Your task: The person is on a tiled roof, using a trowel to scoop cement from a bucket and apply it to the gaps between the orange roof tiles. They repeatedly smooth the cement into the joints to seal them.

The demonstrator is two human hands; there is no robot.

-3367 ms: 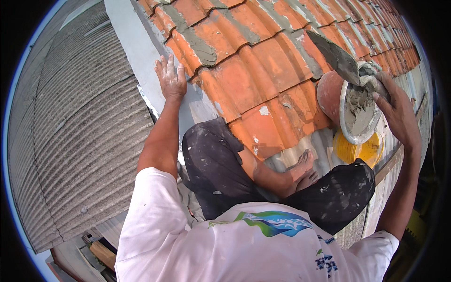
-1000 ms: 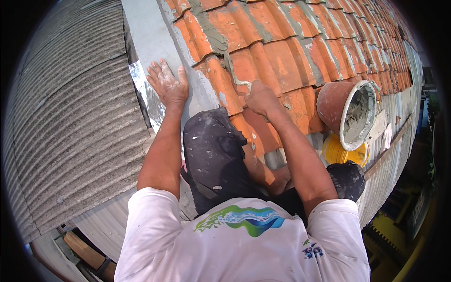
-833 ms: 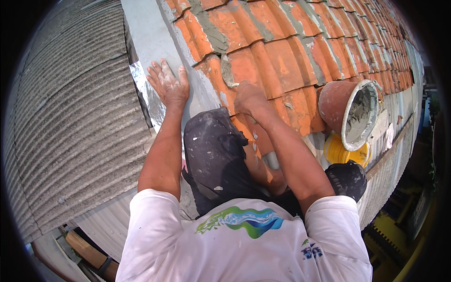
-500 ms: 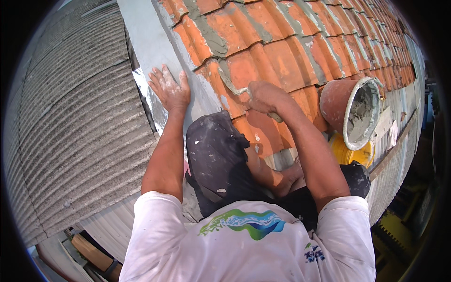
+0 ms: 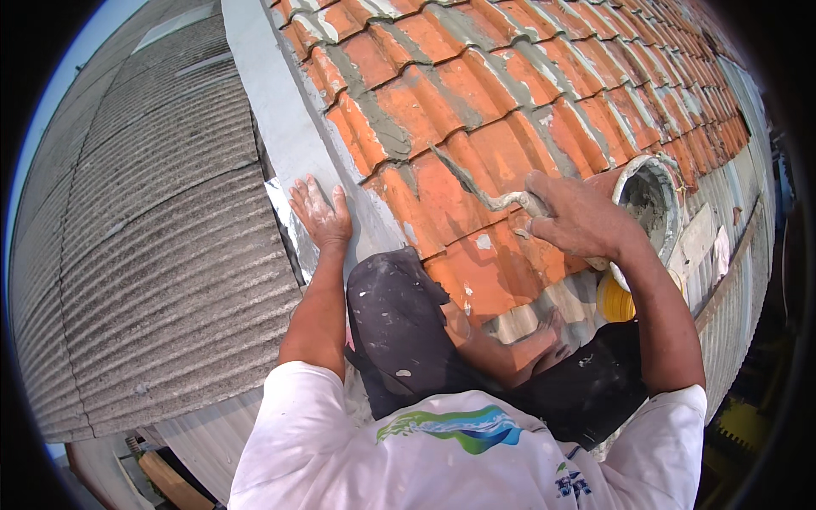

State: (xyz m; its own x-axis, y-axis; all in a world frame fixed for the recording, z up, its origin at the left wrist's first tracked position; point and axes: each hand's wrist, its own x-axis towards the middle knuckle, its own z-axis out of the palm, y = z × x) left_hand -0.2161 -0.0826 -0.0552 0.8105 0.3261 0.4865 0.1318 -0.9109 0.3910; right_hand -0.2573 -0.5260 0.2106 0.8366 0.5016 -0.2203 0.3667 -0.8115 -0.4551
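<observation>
My right hand (image 5: 582,219) is closed around the handle of a trowel (image 5: 473,184). Its narrow blade, smeared with grey mortar, points up and left, just over the orange roof tiles (image 5: 438,204). Wet-looking mortar fills a tile joint (image 5: 382,127) beyond the tip. Palm down, my left hand (image 5: 325,214) rests with fingers spread on a smooth grey-white strip (image 5: 276,102) along the tiles' left edge. White residue coats its fingers. Close behind my right hand stands a reddish bucket (image 5: 605,181) with mortar (image 5: 650,200) inside, partly hidden by the hand and forearm.
Grey corrugated roofing (image 5: 170,246) spreads out on the left, beside shiny foil (image 5: 289,228) under the strip's edge. A yellow container (image 5: 615,299) sits below the bucket. A pale flat board (image 5: 693,242) lies to its right, near the roof's drop-off. My bent legs are on the roof.
My right hand has moved right with the trowel, and the blade has come off the tile joint by the strip. The left hand stays on the strip. The whole view has shifted slightly.
</observation>
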